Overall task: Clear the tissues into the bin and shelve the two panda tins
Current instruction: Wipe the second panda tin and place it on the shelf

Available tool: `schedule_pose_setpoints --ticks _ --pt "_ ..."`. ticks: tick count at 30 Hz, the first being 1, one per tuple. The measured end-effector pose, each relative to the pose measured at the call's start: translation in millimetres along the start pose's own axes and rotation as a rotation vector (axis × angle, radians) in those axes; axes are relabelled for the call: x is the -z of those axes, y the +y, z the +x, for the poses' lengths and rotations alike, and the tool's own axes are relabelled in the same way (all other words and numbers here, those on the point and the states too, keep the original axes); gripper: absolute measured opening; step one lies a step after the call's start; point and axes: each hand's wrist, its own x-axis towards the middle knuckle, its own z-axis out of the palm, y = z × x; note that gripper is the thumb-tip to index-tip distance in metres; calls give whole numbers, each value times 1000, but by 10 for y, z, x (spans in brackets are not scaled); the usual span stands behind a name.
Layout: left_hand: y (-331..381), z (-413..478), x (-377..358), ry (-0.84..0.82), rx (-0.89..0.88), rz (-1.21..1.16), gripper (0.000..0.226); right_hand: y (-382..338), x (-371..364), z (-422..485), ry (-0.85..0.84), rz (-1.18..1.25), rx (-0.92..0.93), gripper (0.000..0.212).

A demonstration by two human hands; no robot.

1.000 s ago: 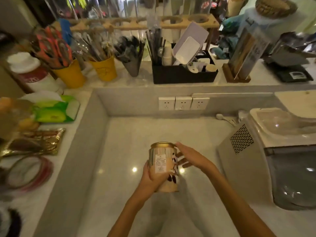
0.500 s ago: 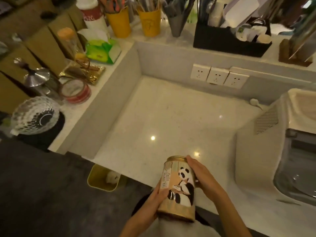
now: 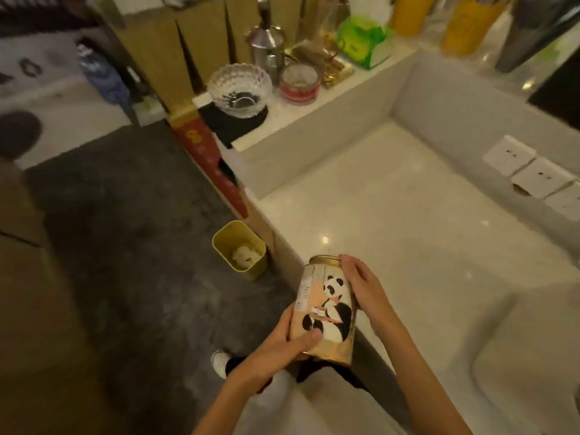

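Observation:
I hold one panda tin (image 3: pixel 326 309), a tall beige cylinder with a gold lid and a panda picture, just off the front edge of the white counter (image 3: pixel 408 230). My left hand (image 3: pixel 279 346) grips its lower part with the thumb across the front. My right hand (image 3: pixel 361 287) clasps its upper right side near the lid. On the dark floor to the left stands a yellow bin (image 3: pixel 240 249) with crumpled white tissues (image 3: pixel 244 255) inside. No second tin is in view.
A raised ledge at the back left carries a glass bowl (image 3: pixel 240 89) on a black mat, a red-rimmed round container (image 3: pixel 299 84), a steel pot (image 3: pixel 266 42) and a green tissue pack (image 3: pixel 364 42). Wall sockets (image 3: pixel 530 174) sit at right. My shoe (image 3: pixel 219 362) shows below.
My view has swung left and down, bringing the floor and bin into sight. The tin has come back from over the counter to its front edge, still in both hands.

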Motion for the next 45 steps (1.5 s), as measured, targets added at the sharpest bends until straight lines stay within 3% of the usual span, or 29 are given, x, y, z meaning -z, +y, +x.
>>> schedule_pose_setpoints --ticks 6,10,12,16,21,23,24,26,29,31,34,37,40,43,45 --pt "-371 -1142 1043 446 -263 -320 101 -657 -1852 -43 -530 -88 120 55" --pt "-741 -2101 1714 738 -469 -485 99 -929 -3449 -494 -951 -264 137 79" --pt "-811 -2595 1936 878 -607 -503 92 -1156 -4113 -824 -1139 -293 205 73" --pt "-841 -3845 2235 1196 -911 -468 84 -1987 -5378 -1917 -1536 -272 455 39" --pt "-616 -5344 2495 1662 -1081 -286 93 -3001 -6433 -3408 -1940 -212 788 58" --pt "-548 -5844 2578 1834 -1117 -259 95 -3293 -6871 -3967 -1996 -201 941 39" --pt "-512 -6075 2625 1916 -1124 -232 97 -3428 -7076 -4193 -2037 -155 1018 22" --pt "-446 -6487 2738 2039 -1134 -165 99 -3619 -7454 -4497 -2080 -65 1224 19" --pt "-348 -7005 2924 2186 -1131 -72 96 -3883 -7845 -4941 -2186 -137 1156 59" --pt "-286 -7266 3065 2288 -1118 -50 98 -3975 -8038 -5005 -2311 -247 1117 72" --pt "-207 -7596 3303 2363 -1110 -7 98 -4120 -8441 -5086 -2398 -318 1319 86" --pt "-120 -7943 3567 2438 -993 61 109 -4340 -8797 -5231 -2343 -323 1493 102" --pt "-49 -8441 3806 2455 -817 149 106 -4620 -9181 -5550 -2394 -251 1489 108" --pt "-29 -9092 4027 2472 -636 181 91 -4842 -9697 -6028 -2410 -211 1485 121" --pt "-37 -9559 4234 2573 -442 229 76 -4929 -10094 -6403 -2396 -184 1506 123"
